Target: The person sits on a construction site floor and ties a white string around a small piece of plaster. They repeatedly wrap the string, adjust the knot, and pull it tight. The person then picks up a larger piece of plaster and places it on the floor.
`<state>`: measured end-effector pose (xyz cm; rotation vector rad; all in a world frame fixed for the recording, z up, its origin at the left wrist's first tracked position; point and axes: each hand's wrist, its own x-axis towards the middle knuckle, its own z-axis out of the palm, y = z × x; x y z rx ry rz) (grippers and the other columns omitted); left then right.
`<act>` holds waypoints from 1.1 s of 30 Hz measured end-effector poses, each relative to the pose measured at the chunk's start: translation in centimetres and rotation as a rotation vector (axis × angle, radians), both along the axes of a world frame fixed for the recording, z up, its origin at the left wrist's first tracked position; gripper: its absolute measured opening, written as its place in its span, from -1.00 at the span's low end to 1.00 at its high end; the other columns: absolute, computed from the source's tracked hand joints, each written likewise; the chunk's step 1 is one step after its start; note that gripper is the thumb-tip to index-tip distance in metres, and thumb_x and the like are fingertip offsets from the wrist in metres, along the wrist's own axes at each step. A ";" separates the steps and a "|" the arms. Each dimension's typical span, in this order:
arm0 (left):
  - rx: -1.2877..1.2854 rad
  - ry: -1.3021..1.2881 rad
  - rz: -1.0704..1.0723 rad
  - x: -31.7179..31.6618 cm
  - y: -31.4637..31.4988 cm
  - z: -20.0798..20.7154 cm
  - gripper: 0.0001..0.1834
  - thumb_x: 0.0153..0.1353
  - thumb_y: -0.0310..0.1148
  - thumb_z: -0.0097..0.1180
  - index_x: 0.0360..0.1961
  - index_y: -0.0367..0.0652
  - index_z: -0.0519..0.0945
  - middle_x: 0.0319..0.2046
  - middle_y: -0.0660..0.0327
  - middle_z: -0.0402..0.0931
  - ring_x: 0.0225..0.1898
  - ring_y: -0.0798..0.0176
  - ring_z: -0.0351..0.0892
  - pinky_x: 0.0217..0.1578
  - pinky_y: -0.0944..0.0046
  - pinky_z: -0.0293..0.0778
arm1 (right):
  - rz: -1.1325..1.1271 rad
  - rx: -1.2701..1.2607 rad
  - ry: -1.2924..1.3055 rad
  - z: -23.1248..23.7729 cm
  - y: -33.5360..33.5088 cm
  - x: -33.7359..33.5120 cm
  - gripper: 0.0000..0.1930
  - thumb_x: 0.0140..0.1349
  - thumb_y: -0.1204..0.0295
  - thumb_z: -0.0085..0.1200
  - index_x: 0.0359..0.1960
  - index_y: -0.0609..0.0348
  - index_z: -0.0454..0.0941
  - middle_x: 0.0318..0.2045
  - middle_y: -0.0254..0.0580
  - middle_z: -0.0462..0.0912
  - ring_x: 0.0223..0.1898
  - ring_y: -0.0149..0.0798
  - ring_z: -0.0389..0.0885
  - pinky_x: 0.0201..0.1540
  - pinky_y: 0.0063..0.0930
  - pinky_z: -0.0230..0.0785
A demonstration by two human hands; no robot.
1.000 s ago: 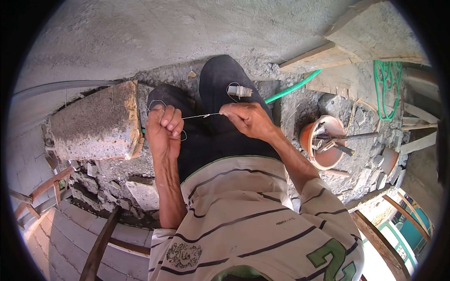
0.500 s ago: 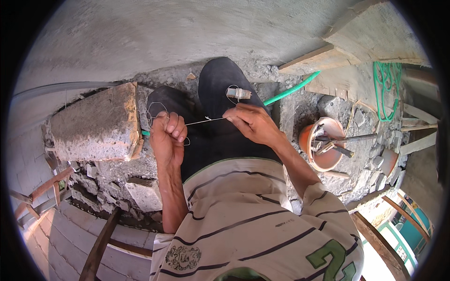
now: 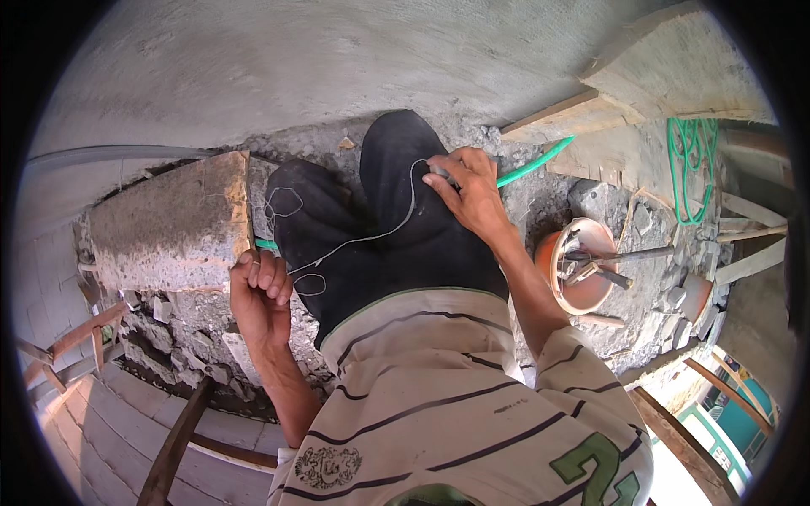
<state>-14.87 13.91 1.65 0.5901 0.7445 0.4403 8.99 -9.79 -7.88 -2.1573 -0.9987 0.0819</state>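
A thin pale string (image 3: 363, 239) runs slackly across my dark trousers from one hand to the other. My left hand (image 3: 260, 287) is closed in a pinch on the string, beside the corner of a concrete block (image 3: 169, 223). Loose loops of string hang by that hand and over my left knee. Above my right thigh, my right hand (image 3: 469, 190) grips a small string-wound piece (image 3: 444, 173), mostly hidden by the fingers. The string leaves this piece in a curve.
An orange bucket (image 3: 548, 266) with wooden-handled tools stands at my right among rubble. A green hose (image 3: 536, 162) passes behind my right hand, and a coiled green hose (image 3: 692, 169) hangs at far right. A grey wall (image 3: 295, 76) rises ahead. Wooden poles (image 3: 181, 438) stand at lower left.
My hands have moved apart, the left toward me and leftward, the right forward and rightward. My right hand has taken hold of the string-wound piece from my thigh. The taut string has gone slack.
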 end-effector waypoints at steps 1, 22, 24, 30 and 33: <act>0.011 0.017 0.034 -0.8 0.4 0.2 -0.69 0.42 -0.34 -0.09 -0.53 0.00 0.23 -0.60 0.37 0.17 -0.58 0.45 0.12 -0.61 0.42 0.16 | -0.046 0.054 0.062 -0.5 0.0 -0.1 -0.74 0.36 0.36 0.20 0.01 0.18 0.58 -0.16 -0.06 0.59 -0.14 -0.07 0.57 -0.09 -0.25 0.43; 0.066 0.209 0.263 -3.8 5.4 -0.2 -0.74 0.37 -0.37 -0.06 -0.49 0.02 0.25 -0.65 0.45 0.01 -0.65 0.51 -0.03 -0.70 0.43 -0.04 | -0.496 0.693 0.820 4.3 -5.4 -0.9 -0.71 0.55 0.10 -0.07 -0.16 0.05 0.39 -0.51 -0.42 0.31 -0.60 -0.57 0.13 -0.58 -0.64 -0.02; 0.053 0.102 0.231 -4.3 6.0 -1.7 -0.74 0.36 -0.37 -0.05 -0.49 0.02 0.25 -0.65 0.44 0.02 -0.65 0.50 -0.03 -0.70 0.42 -0.04 | -0.559 0.658 0.815 4.1 -5.3 -0.9 -0.71 0.55 0.12 -0.08 -0.17 0.09 0.36 -0.50 -0.41 0.33 -0.60 -0.57 0.17 -0.57 -0.66 0.03; 0.037 0.050 0.217 -6.2 5.7 -2.0 -0.74 0.45 -0.34 -0.03 -0.45 0.00 0.29 -0.62 0.46 0.03 -0.64 0.52 -0.03 -0.73 0.46 -0.04 | -0.469 0.608 0.779 3.4 -4.9 -0.6 -0.77 0.57 0.19 -0.09 -0.21 0.04 0.35 -0.56 -0.41 0.30 -0.65 -0.57 0.11 -0.62 -0.63 -0.04; 0.014 0.055 0.221 -6.8 6.2 -3.1 -0.71 0.45 -0.33 -0.04 -0.47 0.00 0.27 -0.62 0.45 0.02 -0.65 0.52 -0.04 -0.74 0.45 -0.04 | -0.401 0.595 0.730 2.9 -4.7 -0.5 -0.74 0.56 0.16 -0.08 -0.17 0.08 0.32 -0.60 -0.40 0.29 -0.66 -0.57 0.09 -0.65 -0.62 -0.04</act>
